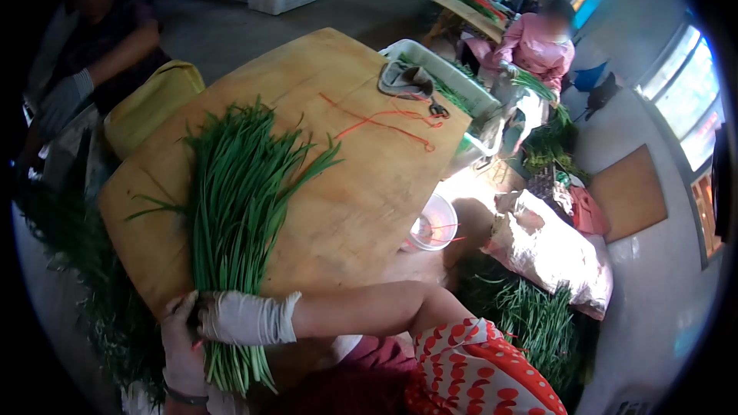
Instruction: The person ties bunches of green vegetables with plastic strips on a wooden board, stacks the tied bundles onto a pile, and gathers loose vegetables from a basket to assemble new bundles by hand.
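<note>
A thick bunch of garlic chives [238,192] lies on the wooden board, leaves pointing away from me and pale stems hanging over the near edge. My right hand [234,318], in a whitish glove, lies across the stems with its fingers curled at their left side. Beside it, my gloved left hand [183,342] is closed against the same side of the bunch. Small bits of red string [198,345] show at the left hand's fingers; most of the string is hidden by the hands.
On the board [354,223] lie loose red strings [384,117], scissors [437,108] and a grey cloth item [403,79]. A white crate [480,100] and a bucket [432,223] stand right. More greens [530,323] lie below. Co-workers sit left [115,54] and far right [534,46].
</note>
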